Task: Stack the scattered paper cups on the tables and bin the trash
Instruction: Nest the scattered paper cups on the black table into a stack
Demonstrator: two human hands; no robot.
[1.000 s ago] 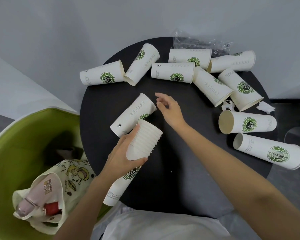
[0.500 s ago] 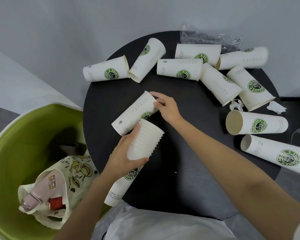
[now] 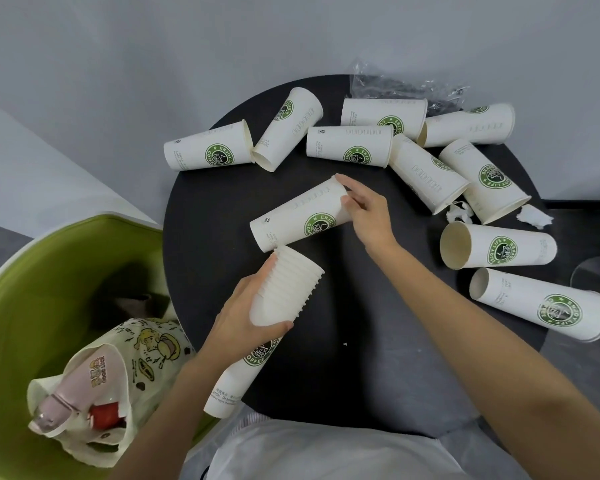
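Cup stack (image 3: 284,296) L hand (image 3: 246,317), cup (image 3: 298,216) R hand (image 3: 368,216)

Both forearms are bare along the whole length my feed shows. Left hand (image 3: 246,313) and right hand (image 3: 368,216) are bare too. A white garment (image 3: 326,452) fills the bottom edge, and pale striped fabric (image 3: 253,415) shows at its upper left.

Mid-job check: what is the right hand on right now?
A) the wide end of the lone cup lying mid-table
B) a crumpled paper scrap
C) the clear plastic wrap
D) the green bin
A: the right hand grips the wide end of the lone cup, while the left hand holds the stack.
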